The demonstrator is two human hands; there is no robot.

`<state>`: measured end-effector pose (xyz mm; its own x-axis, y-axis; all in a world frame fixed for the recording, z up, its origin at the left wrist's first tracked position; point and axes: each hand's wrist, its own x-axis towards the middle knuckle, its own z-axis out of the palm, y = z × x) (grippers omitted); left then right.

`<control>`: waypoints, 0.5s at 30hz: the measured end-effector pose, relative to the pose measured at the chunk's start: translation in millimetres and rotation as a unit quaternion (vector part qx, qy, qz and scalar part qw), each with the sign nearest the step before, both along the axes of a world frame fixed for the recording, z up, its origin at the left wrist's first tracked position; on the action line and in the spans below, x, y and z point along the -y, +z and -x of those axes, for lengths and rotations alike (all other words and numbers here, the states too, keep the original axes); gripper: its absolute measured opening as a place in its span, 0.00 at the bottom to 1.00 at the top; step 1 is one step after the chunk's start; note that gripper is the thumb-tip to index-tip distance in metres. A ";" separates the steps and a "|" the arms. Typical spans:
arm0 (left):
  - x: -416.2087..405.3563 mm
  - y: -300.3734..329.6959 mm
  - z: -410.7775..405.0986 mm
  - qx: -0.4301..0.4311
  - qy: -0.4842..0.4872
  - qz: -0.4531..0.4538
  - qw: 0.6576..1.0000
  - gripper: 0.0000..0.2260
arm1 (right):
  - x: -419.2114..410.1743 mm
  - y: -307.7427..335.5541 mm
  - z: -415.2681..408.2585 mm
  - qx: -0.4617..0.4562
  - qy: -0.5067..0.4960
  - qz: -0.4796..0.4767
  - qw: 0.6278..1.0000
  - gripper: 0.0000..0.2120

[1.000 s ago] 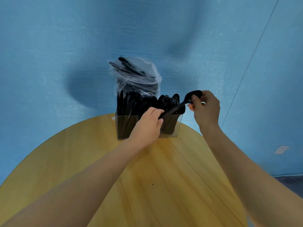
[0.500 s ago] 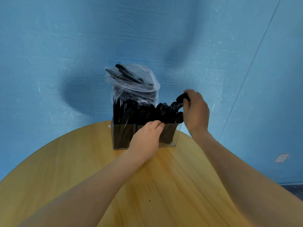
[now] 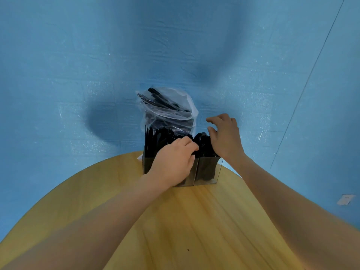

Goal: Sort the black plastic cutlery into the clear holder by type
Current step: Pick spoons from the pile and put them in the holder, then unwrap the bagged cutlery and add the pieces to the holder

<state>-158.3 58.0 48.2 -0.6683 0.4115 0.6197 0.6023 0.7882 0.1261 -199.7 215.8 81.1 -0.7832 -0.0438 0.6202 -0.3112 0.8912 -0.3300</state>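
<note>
The clear holder [image 3: 208, 177] stands at the far edge of the table, packed with black cutlery. Spoon bowls [image 3: 202, 140] fill its right compartment, and thin upright pieces [image 3: 155, 139] fill the left. My left hand [image 3: 173, 162] covers the holder's front and middle; its thumb and curled fingers pinch a black piece at the top of the middle section. My right hand [image 3: 226, 137] hovers over the spoons with its fingers spread and nothing in it.
A clear plastic bag [image 3: 175, 114] with more black cutlery stands right behind the holder, against the blue wall. The round wooden table [image 3: 194, 221] stretches toward me. A white wall socket [image 3: 345, 199] is low on the right.
My right hand lowered the spoon into the right compartment and let go, its fingers now spread. My left hand moved up from the holder's front to the cutlery tops.
</note>
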 end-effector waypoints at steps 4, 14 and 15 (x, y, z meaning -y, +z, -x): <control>39.5 30.5 17.6 -0.033 0.045 -0.115 0.992 0.07 | 32.0 28.3 25.4 0.001 0.031 0.035 0.999 0.14; 76.2 66.4 94.5 0.239 0.158 -0.457 0.842 0.29 | 83.4 54.2 88.6 0.092 0.069 -0.084 0.990 0.22; 75.5 66.3 99.0 0.264 0.139 -0.477 0.826 0.29 | 86.1 54.6 93.4 0.099 0.073 -0.097 0.988 0.24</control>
